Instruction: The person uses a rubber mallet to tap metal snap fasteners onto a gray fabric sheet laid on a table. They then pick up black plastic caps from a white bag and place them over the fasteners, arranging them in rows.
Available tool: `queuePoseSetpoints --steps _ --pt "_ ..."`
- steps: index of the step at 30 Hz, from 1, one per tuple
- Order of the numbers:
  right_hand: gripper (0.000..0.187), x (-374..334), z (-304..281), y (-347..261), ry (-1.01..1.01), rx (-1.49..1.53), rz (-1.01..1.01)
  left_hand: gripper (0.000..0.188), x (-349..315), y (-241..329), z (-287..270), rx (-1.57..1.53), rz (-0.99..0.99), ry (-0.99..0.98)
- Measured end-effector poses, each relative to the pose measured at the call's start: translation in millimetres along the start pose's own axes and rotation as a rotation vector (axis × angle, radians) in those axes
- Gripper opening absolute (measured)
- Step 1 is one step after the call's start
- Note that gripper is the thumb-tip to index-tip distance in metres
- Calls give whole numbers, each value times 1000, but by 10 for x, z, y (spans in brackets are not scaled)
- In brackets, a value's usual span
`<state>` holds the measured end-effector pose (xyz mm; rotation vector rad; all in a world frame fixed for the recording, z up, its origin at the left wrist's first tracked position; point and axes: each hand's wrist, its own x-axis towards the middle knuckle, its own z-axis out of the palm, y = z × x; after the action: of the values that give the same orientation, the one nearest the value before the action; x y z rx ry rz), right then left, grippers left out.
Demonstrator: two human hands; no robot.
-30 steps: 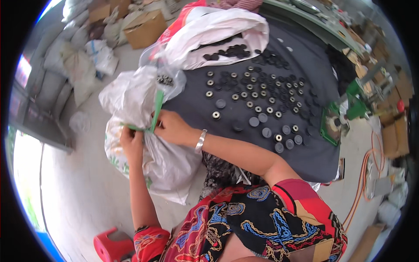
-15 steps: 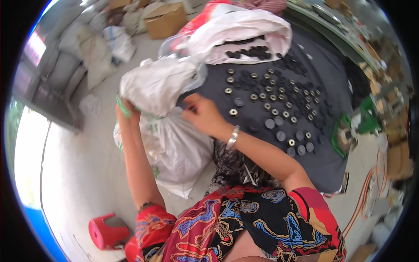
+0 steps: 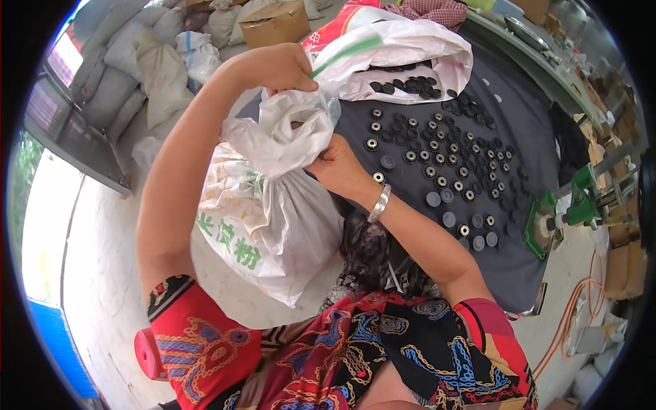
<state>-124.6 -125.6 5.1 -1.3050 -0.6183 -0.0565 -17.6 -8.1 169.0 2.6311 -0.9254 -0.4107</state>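
A full white woven sack [image 3: 294, 232] with green printing stands in front of me, its gathered neck and bunched mouth raised. My left hand [image 3: 283, 68] is closed at the far side of the mouth. From it sticks out a green strip [image 3: 348, 55], blurred by motion. My right hand [image 3: 339, 167] pinches the near right edge of the sack's mouth, fingertips partly hidden by the folds. To the right, many small round black parts [image 3: 441, 154], some with metal ring centres, lie spread over a dark cloth [image 3: 506, 273].
An open pink-white bag [image 3: 424, 51] holding black round pieces lies at the back of the cloth. A green hand press [image 3: 543, 225] stands at the right. Filled sacks [image 3: 160, 75] and a cardboard box [image 3: 275, 24] are at the far left; a red stool [image 3: 147, 352] is lower left.
My left hand has swung up and across to the far side of the sack's mouth, the green strip now stretched rightward. My right hand has moved slightly right, onto the mouth's edge.
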Motion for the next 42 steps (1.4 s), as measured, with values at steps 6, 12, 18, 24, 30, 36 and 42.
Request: queuePoseSetpoints --steps 6,12,18,24,30,36,42 --pt "48 -192 395 -126 -254 -335 -240 35 -1 82 211 463 224 123" --pt "63 -361 668 -77 -133 -668 -465 26 -497 978 770 104 389 17" --pt "39 -1002 39 -127 -270 -726 -355 27 -1743 577 878 -393 277 256" --pt "46 -397 273 -155 152 -473 -102 39 -2842 182 1354 -957 57 739" --pt "58 -171 490 -344 65 -834 -490 37 -2810 -744 1050 -1623 -99 1285" --pt "20 -407 320 -319 -340 -844 -421 33 -1896 -944 127 -1536 -15 1163" --pt "20 -712 146 -307 -337 -658 -276 35 -775 -379 -415 -1252 113 1014"
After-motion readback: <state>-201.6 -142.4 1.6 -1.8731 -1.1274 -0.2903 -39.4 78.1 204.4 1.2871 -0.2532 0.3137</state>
